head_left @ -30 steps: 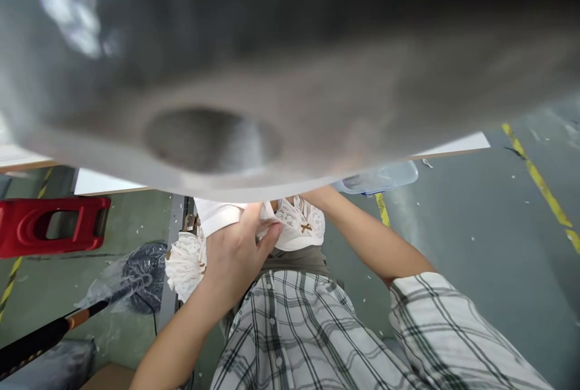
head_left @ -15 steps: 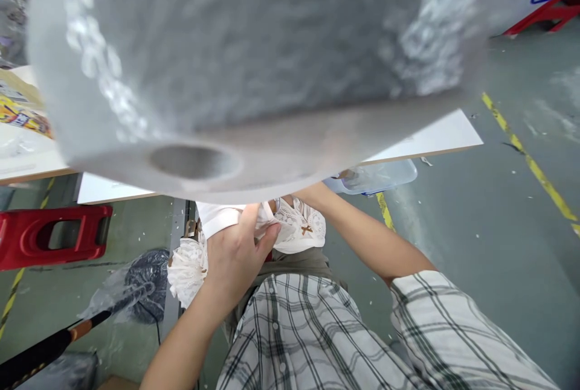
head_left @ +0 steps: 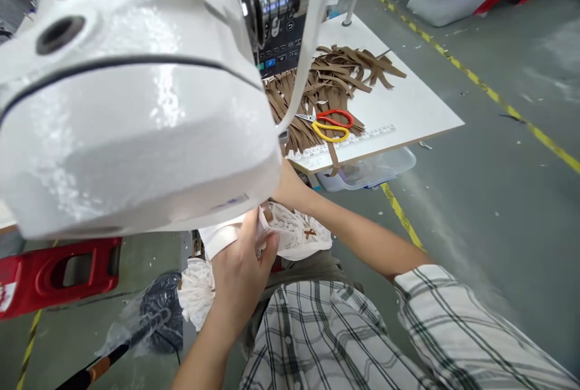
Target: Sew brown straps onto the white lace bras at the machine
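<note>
From the head, shifted leftward across the view since the earlier frame, along with the white machine head (head_left: 149, 142), now baring brown strips (head_left: 333, 85) and scissors (head_left: 319, 117), probably kept close for easy reach. Pinching the white lace garment (head_left: 317, 241) beneath the machine head with the left hand (head_left: 240, 275), likely to steady its edge. Cannot tell the grip of the right hand (head_left: 283, 182), mostly hidden.

Machine head (head_left: 140, 148): further left now
Tabletop (head_left: 421, 106): brown strips (head_left: 338, 91), scissors (head_left: 333, 124), ruler (head_left: 380, 132) come into sight
Control panel (head_left: 281, 55): showing too
</note>
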The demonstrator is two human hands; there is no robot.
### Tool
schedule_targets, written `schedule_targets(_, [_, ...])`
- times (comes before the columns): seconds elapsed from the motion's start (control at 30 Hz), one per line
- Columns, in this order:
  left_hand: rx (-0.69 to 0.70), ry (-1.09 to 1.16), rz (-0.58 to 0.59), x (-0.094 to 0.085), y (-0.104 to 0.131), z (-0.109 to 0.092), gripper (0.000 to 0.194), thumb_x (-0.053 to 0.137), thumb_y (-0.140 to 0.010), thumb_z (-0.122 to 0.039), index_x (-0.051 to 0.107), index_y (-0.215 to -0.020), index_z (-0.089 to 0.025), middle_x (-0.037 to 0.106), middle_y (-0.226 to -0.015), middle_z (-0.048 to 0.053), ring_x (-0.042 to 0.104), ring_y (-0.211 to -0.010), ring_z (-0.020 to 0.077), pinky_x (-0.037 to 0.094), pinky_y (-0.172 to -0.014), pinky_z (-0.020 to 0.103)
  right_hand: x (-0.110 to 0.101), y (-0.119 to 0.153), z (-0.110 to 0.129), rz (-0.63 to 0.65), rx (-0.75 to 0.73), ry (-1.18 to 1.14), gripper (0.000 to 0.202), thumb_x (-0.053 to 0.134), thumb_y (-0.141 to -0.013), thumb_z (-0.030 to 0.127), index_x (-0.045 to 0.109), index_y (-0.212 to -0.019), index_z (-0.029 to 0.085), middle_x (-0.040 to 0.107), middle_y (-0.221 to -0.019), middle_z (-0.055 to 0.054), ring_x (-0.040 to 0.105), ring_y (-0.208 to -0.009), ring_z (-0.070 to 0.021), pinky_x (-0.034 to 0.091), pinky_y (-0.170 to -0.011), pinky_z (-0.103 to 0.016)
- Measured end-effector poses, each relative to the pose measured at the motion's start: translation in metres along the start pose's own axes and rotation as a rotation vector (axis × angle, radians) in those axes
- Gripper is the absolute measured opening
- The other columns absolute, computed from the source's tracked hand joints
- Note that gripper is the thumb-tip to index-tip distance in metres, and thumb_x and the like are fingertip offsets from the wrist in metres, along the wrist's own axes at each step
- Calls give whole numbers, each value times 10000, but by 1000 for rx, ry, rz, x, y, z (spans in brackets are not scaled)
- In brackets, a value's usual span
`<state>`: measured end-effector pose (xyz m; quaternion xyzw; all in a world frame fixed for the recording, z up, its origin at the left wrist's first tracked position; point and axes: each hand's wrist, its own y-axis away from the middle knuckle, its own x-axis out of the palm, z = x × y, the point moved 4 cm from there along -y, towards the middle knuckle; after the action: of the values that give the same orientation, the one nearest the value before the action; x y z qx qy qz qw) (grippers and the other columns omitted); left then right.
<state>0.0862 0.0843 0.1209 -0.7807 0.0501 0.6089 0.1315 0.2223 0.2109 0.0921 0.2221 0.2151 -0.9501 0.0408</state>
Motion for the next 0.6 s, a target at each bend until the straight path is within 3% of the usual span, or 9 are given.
schedule_targets(0.17, [-55,6,43,-2,3,3,586,554,-930,-495,481,-1426,-193,691,-654,11,578,-497,163,318,-500,255,-9,17,-1,-114,55,-202,285,603,-867,330,597,-1129,220,606,-1115,-65,585,-811,-173,527,-774,-329])
schedule_targets(0.27, [-8,32,24,-3,2,0,569,551,-936,-468,471,-1436,-208,742,-800,52,586,-524,154,333,-507,255,-12,34,-10,-178,179,-325,321,590,-908,419,566,-1175,243,604,-1140,-59,590,-859,-167,521,-781,-307])
schedule_targets(0.33, [10,35,14,-2,1,-1,566,553,-937,-466,472,-1436,-214,748,-828,59,592,-534,156,338,-507,258,-13,46,-16,-167,257,-413,315,591,-916,450,555,-1160,253,610,-1080,-46,584,-839,-161,518,-765,-299])
schedule_targets(0.47, [-43,31,31,1,5,4,589,572,-926,-488,461,-1434,-211,691,-644,-8,602,-502,163,340,-492,250,-13,65,-19,-87,340,-516,289,596,-924,472,575,-1113,255,596,-974,-29,564,-794,-151,506,-759,-299])
schedule_targets(0.6, [-11,84,-84,4,12,8,700,598,-907,-511,372,-1473,-168,757,-928,89,693,-666,193,438,-542,257,-10,76,-10,-26,379,-575,314,607,-911,494,584,-1078,229,584,-945,-29,565,-829,-152,487,-747,-292])
